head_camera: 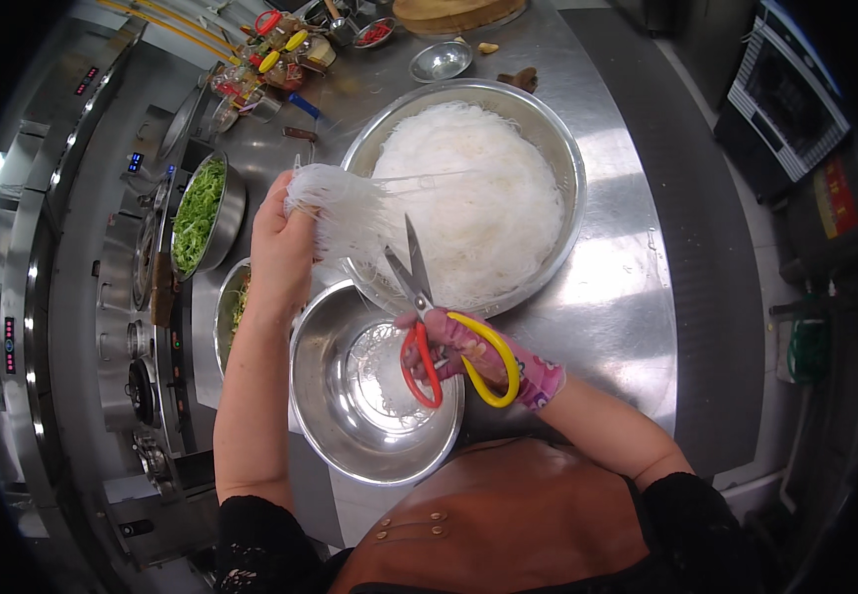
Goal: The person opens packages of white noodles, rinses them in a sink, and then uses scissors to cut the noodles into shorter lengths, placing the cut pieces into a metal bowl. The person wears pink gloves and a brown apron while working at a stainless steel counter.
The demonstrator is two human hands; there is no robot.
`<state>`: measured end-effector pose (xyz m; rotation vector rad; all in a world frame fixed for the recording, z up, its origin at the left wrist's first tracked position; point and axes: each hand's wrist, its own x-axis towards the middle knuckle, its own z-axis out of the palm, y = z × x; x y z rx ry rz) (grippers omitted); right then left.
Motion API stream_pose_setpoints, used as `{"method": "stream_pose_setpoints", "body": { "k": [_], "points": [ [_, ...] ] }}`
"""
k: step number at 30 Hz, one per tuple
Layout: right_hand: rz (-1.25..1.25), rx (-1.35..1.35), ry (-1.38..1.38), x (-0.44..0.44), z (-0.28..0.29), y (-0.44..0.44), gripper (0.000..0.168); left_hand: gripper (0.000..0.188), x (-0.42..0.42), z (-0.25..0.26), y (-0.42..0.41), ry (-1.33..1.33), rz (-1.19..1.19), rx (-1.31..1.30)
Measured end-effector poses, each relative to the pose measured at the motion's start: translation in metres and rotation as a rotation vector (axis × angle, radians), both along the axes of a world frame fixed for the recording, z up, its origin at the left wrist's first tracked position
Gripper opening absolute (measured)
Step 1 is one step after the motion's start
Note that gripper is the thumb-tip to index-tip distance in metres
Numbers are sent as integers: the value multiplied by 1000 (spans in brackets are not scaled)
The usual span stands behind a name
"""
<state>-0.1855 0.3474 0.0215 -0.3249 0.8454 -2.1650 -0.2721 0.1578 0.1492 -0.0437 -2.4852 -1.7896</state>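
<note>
My left hand (285, 230) grips a bunch of thin white noodles (343, 211), raised at the left rim of a large steel basin (576, 200). A few strands stretch from the bunch to the big mound of noodles (473, 200) heaped in that basin. In a pink patterned fingerless glove, my right hand (466, 345) holds scissors (420, 301) with one red and one yellow handle. Their blades are spread and point up towards the hanging noodle ends. Below them sits a smaller steel bowl (325, 416) with some noodles at its bottom.
At left stand a steel bowl of shredded greens (198, 215) and another partly hidden bowl (225, 308). Seasoning jars (280, 59), a brown-handled knife (299, 134), a small steel bowl (441, 61) and a round wooden chopping board (451, 13) are on the steel table (622, 245) farther back.
</note>
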Motion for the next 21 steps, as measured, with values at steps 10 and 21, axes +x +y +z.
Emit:
{"method": "stream_pose_setpoints", "body": {
  "k": [10, 21],
  "points": [
    [-86, 179, -15, -40, 1, 24, 59, 21, -2, 17, -8, 52, -19, 4],
    [56, -27, -6, -45, 3, -39, 54, 23, 10, 23, 1, 1, -52, 48]
  ]
}}
